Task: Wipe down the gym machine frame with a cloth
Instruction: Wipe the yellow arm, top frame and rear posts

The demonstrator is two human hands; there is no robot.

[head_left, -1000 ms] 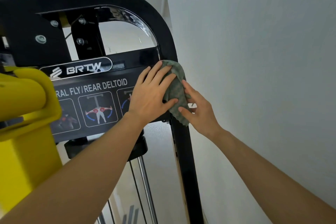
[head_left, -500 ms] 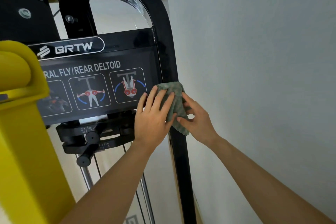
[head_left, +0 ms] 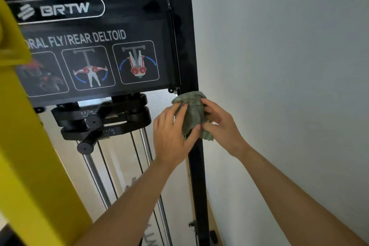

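A green cloth (head_left: 191,110) is wrapped around the black upright post (head_left: 197,175) of the gym machine frame, just below the exercise placard (head_left: 93,54). My left hand (head_left: 171,136) presses the cloth from the left side of the post. On the right side my right hand (head_left: 221,126) grips the same cloth, its fingers curled over the fabric. Both hands clasp the post between them; the part of the post under the cloth is hidden.
A white wall (head_left: 289,66) stands close to the right of the post. A yellow machine part (head_left: 26,166) fills the left edge. Below the placard sit a black weight-stack top with a selector pin (head_left: 93,124) and chrome guide rods (head_left: 95,175).
Both hands have slid the cloth down the post, from beside the placard's upper edge to below its lower corner. The view has tilted downward with them.
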